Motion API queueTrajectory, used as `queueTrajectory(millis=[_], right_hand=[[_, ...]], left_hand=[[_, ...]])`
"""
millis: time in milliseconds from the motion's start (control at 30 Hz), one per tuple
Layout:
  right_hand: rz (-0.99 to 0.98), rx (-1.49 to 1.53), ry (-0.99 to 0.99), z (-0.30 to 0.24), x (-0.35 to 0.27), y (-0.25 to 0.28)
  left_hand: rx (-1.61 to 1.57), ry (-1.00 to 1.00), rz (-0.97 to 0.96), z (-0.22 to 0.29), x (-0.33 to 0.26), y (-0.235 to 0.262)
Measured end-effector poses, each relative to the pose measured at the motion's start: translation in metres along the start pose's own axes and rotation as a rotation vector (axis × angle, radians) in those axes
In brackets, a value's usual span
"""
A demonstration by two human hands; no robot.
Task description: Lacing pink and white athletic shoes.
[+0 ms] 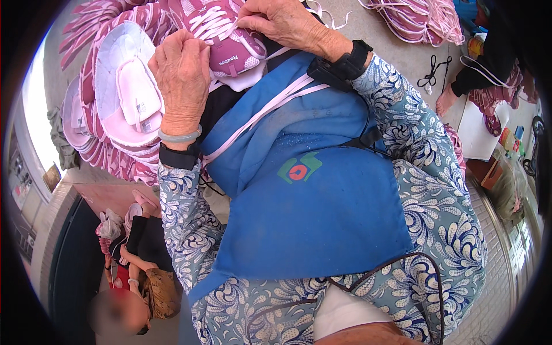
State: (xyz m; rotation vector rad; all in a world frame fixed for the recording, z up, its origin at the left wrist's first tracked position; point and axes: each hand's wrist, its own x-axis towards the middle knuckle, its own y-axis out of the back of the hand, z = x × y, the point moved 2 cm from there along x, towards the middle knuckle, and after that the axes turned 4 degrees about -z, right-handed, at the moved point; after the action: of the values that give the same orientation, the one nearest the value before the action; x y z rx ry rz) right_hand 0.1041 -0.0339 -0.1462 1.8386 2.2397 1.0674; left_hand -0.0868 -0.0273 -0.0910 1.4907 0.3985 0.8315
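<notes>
The left hand (183, 75) lies palm-down with fingers curled over the near side of a pink-and-white shoe upper (230, 43), pressing it against the blue apron (310, 190) on the person's lap. The right hand (282, 23) is closed in a pinch on a white lace (215, 20) at the upper's lacing — thumb and fingertips together at the top of the piece. The upper sits at the far edge of the apron, just beside a tall stack of matching pink uppers (115, 98) fanned out to the left. Pale pink straps (270, 106) trail from under the upper across the apron. Another heap of pink pieces (414, 20) lies on the floor at the top right — well apart from the hands.
</notes>
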Motion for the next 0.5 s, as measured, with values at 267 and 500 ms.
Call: queueTrajectory(millis=[267,500], right_hand=[[-0.053,-0.072,-0.068,0.001,-0.016,0.007],[-0.085,-0.141,0.199,-0.014,0.002,-0.001]], left_hand=[[-0.97,0.521,-0.34,0.059,-0.005,0.01],[-0.859,0.698,-0.197,0.031,-0.011,-0.035]])
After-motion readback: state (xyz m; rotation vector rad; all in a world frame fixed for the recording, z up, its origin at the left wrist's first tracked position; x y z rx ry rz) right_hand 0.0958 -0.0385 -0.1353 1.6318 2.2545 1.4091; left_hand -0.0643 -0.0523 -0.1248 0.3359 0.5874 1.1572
